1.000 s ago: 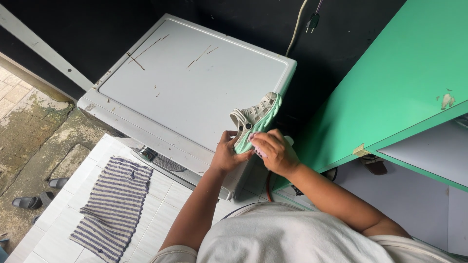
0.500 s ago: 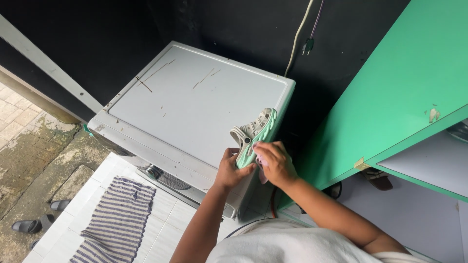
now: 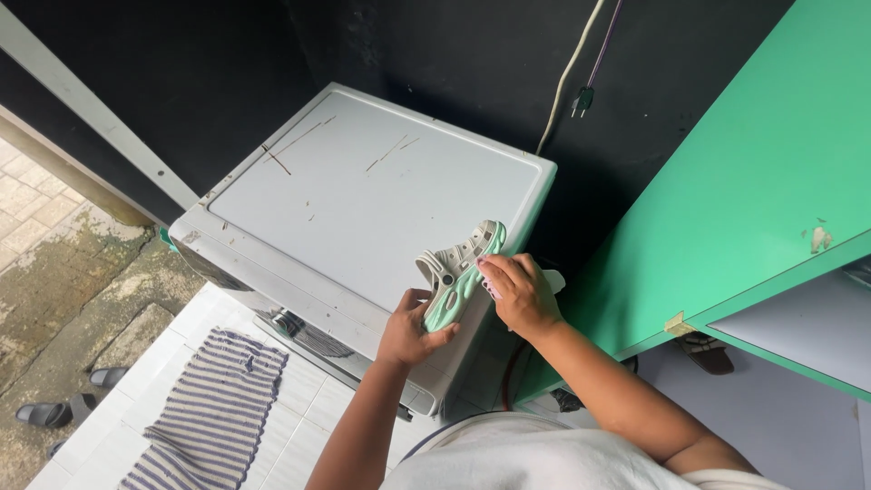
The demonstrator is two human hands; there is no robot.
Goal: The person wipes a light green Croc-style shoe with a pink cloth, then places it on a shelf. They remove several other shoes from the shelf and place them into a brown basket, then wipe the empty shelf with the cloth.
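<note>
A grey clog sandal with a mint-green sole (image 3: 463, 268) is held on its edge over the front right part of a white washing machine's top (image 3: 363, 200). My left hand (image 3: 410, 328) grips the sandal's heel end from below. My right hand (image 3: 517, 292) presses against the green sole from the right, with a small pink thing under its fingers that I cannot make out. The sandal's toe points away from me.
A green cabinet (image 3: 753, 172) stands close on the right, its door edge near my right arm. A striped cloth (image 3: 213, 417) lies on the white tiled floor at lower left. Dark sandals (image 3: 54, 413) sit at the far left. A cable with a plug (image 3: 585, 95) hangs on the black wall.
The view has shifted, so the machine sits lower and more central in the frame. Both hands stay on the sandal, which now tilts more to show its grey upper.
</note>
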